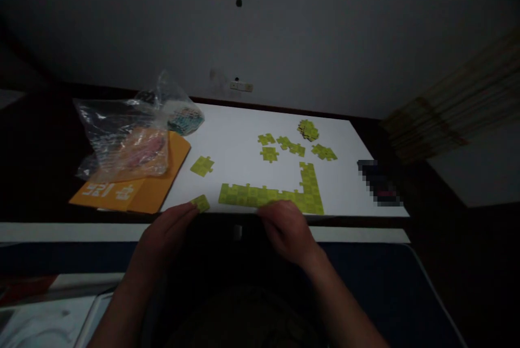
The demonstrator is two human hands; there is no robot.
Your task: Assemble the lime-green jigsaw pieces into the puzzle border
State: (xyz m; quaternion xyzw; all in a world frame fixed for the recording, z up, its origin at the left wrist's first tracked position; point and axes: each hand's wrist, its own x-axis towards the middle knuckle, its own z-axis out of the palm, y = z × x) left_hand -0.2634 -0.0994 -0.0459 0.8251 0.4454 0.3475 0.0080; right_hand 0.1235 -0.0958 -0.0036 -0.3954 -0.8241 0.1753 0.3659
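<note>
At the table's front edge, my left hand [173,224] has its fingers closed at a loose yellow-green puzzle piece [201,203]. My right hand [287,227] is bent, its fingers together, against the front border of a joined L-shaped puzzle section [247,196]; its fingertips are partly hidden. That section runs along the front of the table and turns up at its right end. Another loose piece [202,166] lies behind my left hand. Farther back are several scattered pieces [269,154] and a small pile of pieces [308,130].
An orange envelope [174,158] lies on the left of the white table [231,136], partly under a clear plastic bag [122,136]. Another bag with teal printed contents [186,120] sits behind it. A dark, pixelated object [377,182] lies at the right edge.
</note>
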